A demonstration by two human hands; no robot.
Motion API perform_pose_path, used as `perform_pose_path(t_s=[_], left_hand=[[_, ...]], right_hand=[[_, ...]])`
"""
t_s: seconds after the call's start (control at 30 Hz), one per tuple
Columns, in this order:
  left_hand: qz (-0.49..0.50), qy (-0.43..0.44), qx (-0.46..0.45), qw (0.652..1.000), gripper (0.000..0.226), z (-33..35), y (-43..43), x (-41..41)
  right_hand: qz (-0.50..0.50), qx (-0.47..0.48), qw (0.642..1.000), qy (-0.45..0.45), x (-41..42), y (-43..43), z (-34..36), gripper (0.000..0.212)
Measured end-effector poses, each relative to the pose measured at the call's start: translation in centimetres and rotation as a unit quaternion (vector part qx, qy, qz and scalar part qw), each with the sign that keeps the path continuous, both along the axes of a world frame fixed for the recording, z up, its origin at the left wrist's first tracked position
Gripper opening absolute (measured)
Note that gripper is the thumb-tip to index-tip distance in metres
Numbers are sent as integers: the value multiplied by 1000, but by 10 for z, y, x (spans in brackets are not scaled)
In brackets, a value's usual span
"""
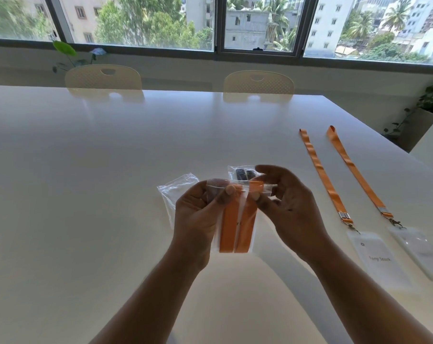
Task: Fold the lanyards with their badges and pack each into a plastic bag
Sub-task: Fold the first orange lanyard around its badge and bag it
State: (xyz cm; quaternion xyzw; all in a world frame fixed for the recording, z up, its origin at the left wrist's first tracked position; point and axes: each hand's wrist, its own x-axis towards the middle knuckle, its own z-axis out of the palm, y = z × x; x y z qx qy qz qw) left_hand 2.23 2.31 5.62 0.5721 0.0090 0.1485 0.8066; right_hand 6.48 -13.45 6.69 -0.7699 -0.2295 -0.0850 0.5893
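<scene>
Lanyard point(229, 229), folded into orange bands, sits in a bag point(242, 207) held above the table point(111, 170), long axis upright, zip end pointing away. Left hand point(198, 214) and right hand point(287, 207) each pinch the zip strip. Spare lanyards point(321, 172) lie at right, badges point(378, 256) nearest.

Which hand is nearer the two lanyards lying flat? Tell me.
Right. The right hand is just left of the lanyards; the left hand is farther left, beyond the held bag.
</scene>
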Motion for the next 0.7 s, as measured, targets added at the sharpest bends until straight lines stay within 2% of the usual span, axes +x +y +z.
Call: perform_pose_path(t_s=[0.07, 0.1, 0.2, 0.27, 0.4, 0.5, 0.6, 0.7], left_hand=[[-4, 7, 6, 1000, 25, -2, -1, 0], [-11, 11, 11, 1000, 24, -3, -2, 0], [-38, 17, 21, 999, 18, -6, -6, 0], [-56, 20, 22, 998, 12, -9, -9, 0], [-76, 29, -8, 997, 15, -12, -13, 2], [-76, 41, -49, 995, 15, -10, -15, 2], [-72, 45, -38, 996, 17, -11, -16, 2], [-72, 34, -32, 996, 18, -11, -15, 2]], right_hand=[[-5, 50, 998, 28, 2, -3, -7, 26], [-3, 55, 998, 28, 3, -4, -11, 30], [30, 51, 998, 10, 5, -9, -22, 60], [53, 55, 997, 5, 6, -13, -24, 71], [69, 100, 992, 21, 9, -23, -23, 54], [58, 111, 992, 18, 10, -26, -23, 53], [57, 116, 991, 27, 8, -25, -24, 45], [50, 128, 990, 32, 8, -25, -25, 49]])
